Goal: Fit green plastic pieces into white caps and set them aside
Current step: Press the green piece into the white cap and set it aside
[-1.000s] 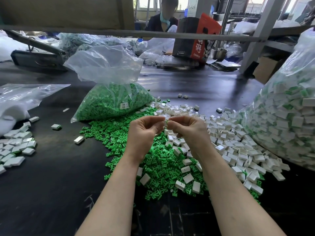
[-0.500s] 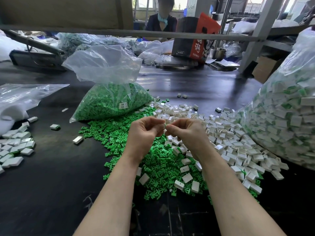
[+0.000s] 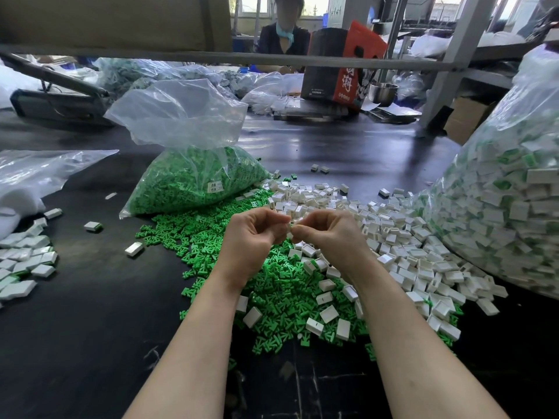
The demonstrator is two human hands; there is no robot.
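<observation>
My left hand (image 3: 252, 240) and my right hand (image 3: 328, 234) meet fingertip to fingertip above the heaps, both with curled fingers. Between the fingertips a small white cap (image 3: 292, 225) shows, mostly hidden; whether a green piece is in it I cannot tell. Under my hands lies a spread of loose green plastic pieces (image 3: 211, 249). Loose white caps (image 3: 393, 246) form a heap to the right. Several finished caps (image 3: 21, 264) lie set aside at the far left.
An open clear bag of green pieces (image 3: 193, 176) stands behind the heap. A big clear bag of assembled caps (image 3: 499, 207) fills the right side. A clear bag (image 3: 33, 173) lies at left. A person sits behind a metal bar (image 3: 272, 60) across the black table (image 3: 90, 313).
Both hands have stayed together over the heap; the fingertips have shifted slightly as they work the small cap between them.
</observation>
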